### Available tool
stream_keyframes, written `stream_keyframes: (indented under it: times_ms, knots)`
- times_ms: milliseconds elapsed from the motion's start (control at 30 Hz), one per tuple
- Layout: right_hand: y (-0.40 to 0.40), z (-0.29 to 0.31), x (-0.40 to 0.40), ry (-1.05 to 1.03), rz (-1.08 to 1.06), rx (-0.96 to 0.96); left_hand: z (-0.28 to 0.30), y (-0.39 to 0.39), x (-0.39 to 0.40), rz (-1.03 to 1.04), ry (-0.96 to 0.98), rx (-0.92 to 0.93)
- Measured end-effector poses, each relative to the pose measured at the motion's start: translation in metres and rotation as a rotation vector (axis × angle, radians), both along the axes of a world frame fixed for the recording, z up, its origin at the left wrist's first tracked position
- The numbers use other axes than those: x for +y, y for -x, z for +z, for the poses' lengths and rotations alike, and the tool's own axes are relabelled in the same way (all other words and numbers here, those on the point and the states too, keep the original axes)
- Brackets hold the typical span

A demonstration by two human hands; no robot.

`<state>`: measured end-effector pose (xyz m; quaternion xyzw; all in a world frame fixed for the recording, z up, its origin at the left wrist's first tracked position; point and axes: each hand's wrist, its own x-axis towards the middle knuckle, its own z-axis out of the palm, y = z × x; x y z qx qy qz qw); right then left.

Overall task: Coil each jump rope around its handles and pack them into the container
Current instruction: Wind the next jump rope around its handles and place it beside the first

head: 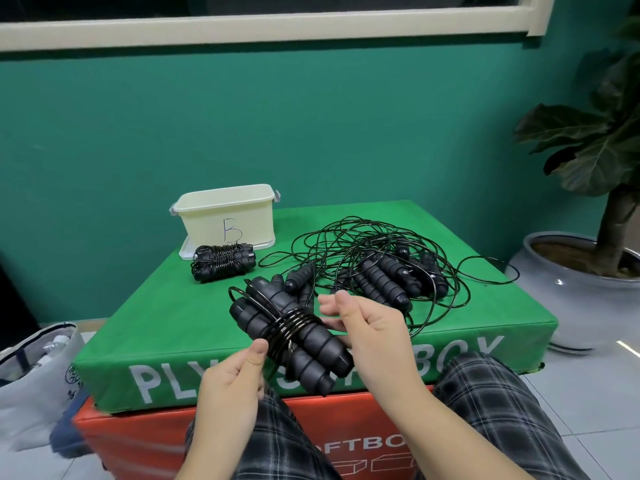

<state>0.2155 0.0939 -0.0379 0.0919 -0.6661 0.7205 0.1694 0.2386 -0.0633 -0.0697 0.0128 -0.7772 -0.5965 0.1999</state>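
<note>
Springy cord, grippy foam handles: hold at the wrap.
Left hand (235, 379) pinches the coil on the jump rope (294, 337); right hand (374, 327) fingers curl around the handles' underside, likely light, cord prone to unwinding.

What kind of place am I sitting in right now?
Probably a gym or fitness studio corner. You face stacked soft plyo boxes strewn with jump ropes, against a teal wall under a window, with a potted plant on the tiled floor.
</note>
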Motion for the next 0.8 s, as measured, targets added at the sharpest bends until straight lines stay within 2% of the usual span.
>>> stream_keyframes:
  times_ms: [167,333,400,500,667,800]
  knots:
    - [-0.003,-0.001,-0.001,-0.287,0.052,0.028,0.002,-0.002,-0.001,0.015,-0.013,0.031]
    - [-0.009,-0.002,-0.005,-0.927,0.142,0.167,0.004,-0.006,0.002,0.018,-0.017,0.024]
    - [-0.008,-0.002,-0.004,-1.075,0.127,0.18,0.003,-0.006,0.002,0.013,-0.013,0.027]
    - [-0.005,-0.003,-0.001,-1.138,0.046,0.181,0.0,-0.004,0.004,-0.022,0.014,0.031]
    - [-0.005,-0.008,0.001,-1.086,0.025,0.216,0.002,-0.002,0.001,-0.115,-0.081,0.002]
    - [-0.004,-0.007,0.002,-1.018,0.044,0.193,0.004,-0.001,-0.006,-0.143,0.011,0.067]
